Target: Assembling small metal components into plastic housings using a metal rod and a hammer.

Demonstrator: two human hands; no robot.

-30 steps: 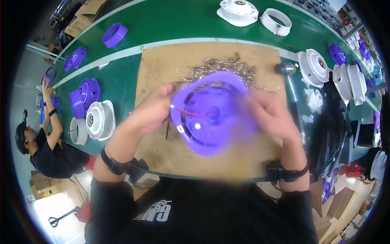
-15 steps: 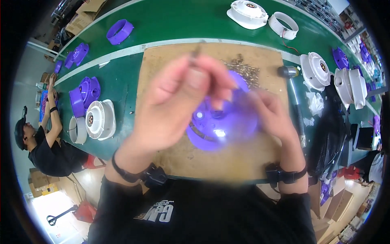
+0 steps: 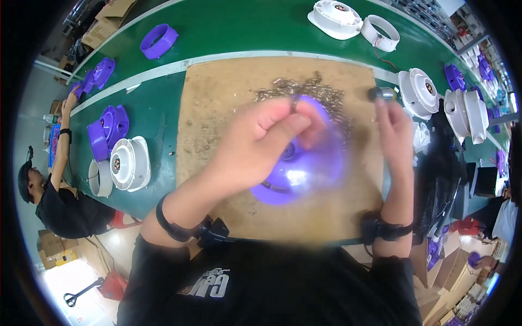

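Note:
My left hand [image 3: 258, 144] is closed in a pinch on a small dark metal pin [image 3: 295, 103], which pokes up above the fingertips. It hovers over a round purple plastic housing [image 3: 277, 187], whose right part is blurred and partly behind the fingers. At the right edge of the board, my right hand [image 3: 396, 127] closes over the handle of a mallet. The mallet's short dark and silver head [image 3: 382, 94] shows just above the fingers; most of its handle is hidden by the hand and forearm. Small brass-coloured metal pins [image 3: 310, 84] lie heaped behind the housing.
Under the housing is a brown board [image 3: 217, 217] on the green bench [image 3: 234, 32]. White fan housings [image 3: 421, 93] stand to the right, with crumpled white plastic [image 3: 421, 138] nearby. More purple and white housings [image 3: 130, 163] sit at left, where a co-worker [image 3: 60, 201] reaches over the bench.
My right hand has moved from beside the purple housing outward to the mallet. My left hand has shifted right and lower, still pinching the small pin.

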